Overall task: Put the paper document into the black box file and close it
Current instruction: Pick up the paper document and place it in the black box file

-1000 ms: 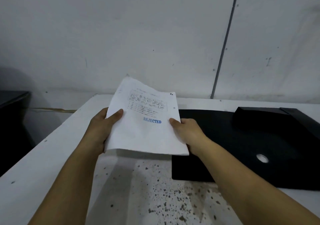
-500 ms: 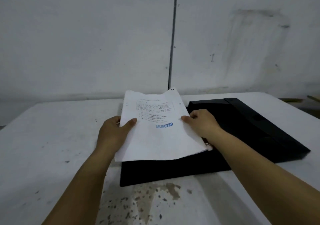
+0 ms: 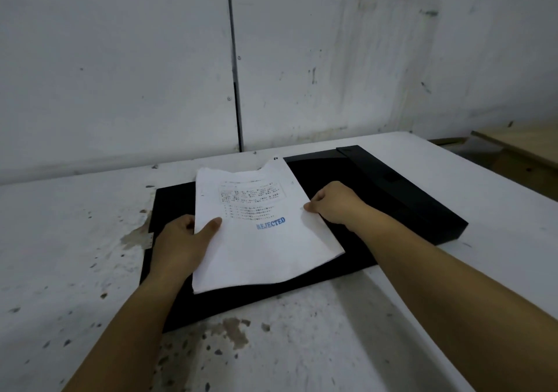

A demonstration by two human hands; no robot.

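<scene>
A white paper document (image 3: 256, 249) with printed text and a blue "REJECTED" stamp is held flat over the black box file (image 3: 377, 198), which lies open on the table. My left hand (image 3: 181, 243) grips the paper's left edge with the thumb on top. My right hand (image 3: 335, 204) pinches the right edge. The file's flat panel spreads under the paper, and its raised spine part runs along the right side. The paper hides the middle of the file.
The white table (image 3: 60, 240) is stained and speckled, with its front part scuffed. A grey wall (image 3: 120, 59) rises right behind it. A wooden surface (image 3: 525, 147) stands off the table's far right corner.
Both hands have carried the paper to the right and down, from beside the file to over its open panel. The view has swung right, bringing the file to the centre.
</scene>
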